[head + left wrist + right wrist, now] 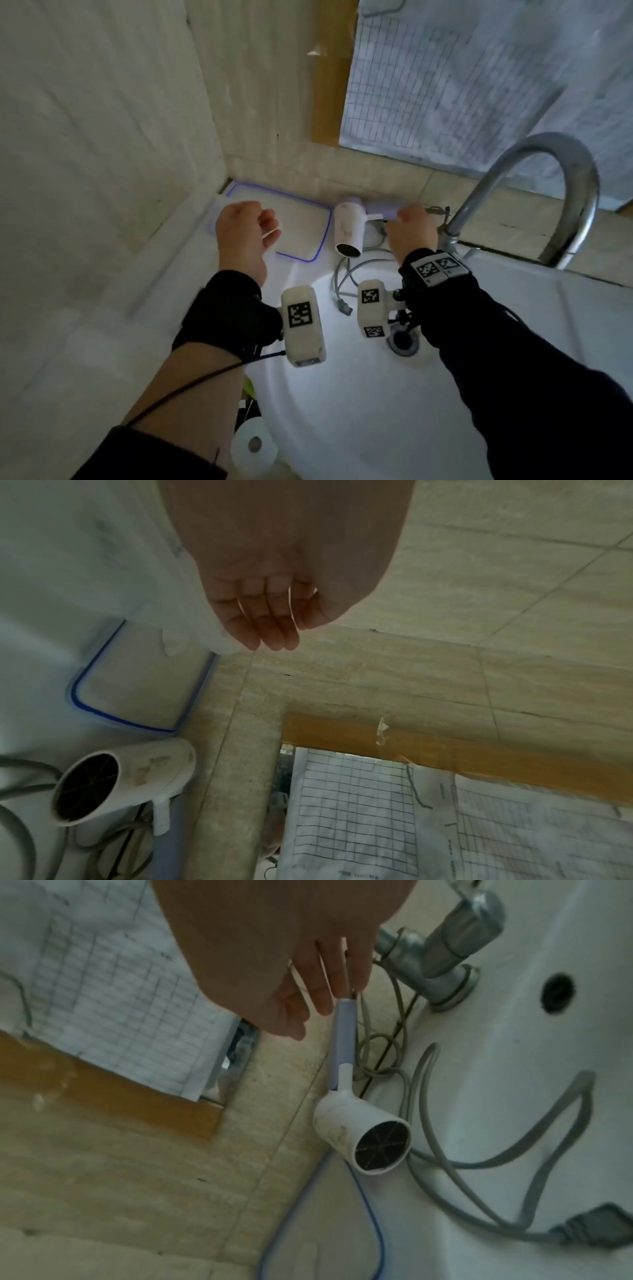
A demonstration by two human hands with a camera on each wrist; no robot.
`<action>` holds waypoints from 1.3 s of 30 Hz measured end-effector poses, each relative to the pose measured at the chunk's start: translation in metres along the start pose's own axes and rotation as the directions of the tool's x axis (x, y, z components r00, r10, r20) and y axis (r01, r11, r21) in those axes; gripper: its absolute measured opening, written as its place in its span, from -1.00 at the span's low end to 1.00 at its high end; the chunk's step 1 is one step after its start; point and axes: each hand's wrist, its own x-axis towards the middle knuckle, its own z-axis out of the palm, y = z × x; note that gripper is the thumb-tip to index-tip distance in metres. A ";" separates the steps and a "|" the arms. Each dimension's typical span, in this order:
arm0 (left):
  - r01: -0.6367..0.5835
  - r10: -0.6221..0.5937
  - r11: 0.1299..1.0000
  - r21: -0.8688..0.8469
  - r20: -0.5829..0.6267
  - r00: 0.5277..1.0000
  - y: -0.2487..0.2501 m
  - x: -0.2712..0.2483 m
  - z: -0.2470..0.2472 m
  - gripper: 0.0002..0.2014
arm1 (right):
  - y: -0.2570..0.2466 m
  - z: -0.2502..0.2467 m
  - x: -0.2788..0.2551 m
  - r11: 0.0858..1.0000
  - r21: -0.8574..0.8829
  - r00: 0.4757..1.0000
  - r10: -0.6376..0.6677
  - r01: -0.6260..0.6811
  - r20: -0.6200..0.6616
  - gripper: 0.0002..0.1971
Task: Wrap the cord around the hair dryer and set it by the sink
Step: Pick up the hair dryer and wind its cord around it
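Along the white sink's back rim (513,274), against beige tile, the white-barrelled, lilac-handled hair dryer (347,226) lies, right hand (412,233) touching its handle to lift it, its grey cord (548,1139) unwound, left hand (245,233) loosely curled, empty.

One hair dryer (347,228) lies at the middle of the head view, with one grey cord (346,274) looping below it, ending in one plug (345,306). One sink (359,394) fills the lower centre, with one drain (404,341). One faucet (548,192) arches at the right. One blue-rimmed lid (301,222) sits left of centre. One paper roll (253,445) shows at the bottom. Two hands appear: left hand (245,228), right hand (411,228). Two wrist cameras sit at mid-frame.
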 end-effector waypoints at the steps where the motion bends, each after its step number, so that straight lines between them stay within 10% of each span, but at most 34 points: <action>1: -0.015 0.015 1.000 0.008 -0.007 1.000 -0.002 0.002 0.001 -0.84 | 0.001 0.003 0.006 0.997 -0.075 1.000 -0.017 0.017 0.005 -0.59; 8: -0.038 0.041 0.998 0.047 -0.055 0.998 -0.011 0.013 -0.003 -0.84 | 0.020 0.028 0.045 0.796 -0.571 0.980 -0.167 0.201 0.113 -0.38; 15: -0.051 0.054 0.998 0.041 -0.069 0.996 -0.010 0.016 0.004 -0.86 | 0.020 0.028 0.065 0.660 -0.717 0.975 -0.151 0.224 0.165 -0.44; 29: -0.070 0.071 0.997 0.021 -0.039 0.997 -0.008 0.016 0.021 -0.82 | 0.015 0.009 0.048 0.653 -0.704 0.958 -0.242 0.279 0.156 -0.61; 37: -0.079 0.061 0.990 0.117 0.145 0.988 0.009 0.005 0.038 -0.97 | -0.011 -0.040 -0.001 0.830 -0.488 0.948 -0.319 0.269 -0.020 -0.68; 39: -0.092 0.043 0.974 0.209 0.226 0.973 0.016 0.002 0.045 -0.64 | -0.022 -0.055 -0.014 0.867 -0.405 0.941 -0.335 0.291 -0.040 -0.68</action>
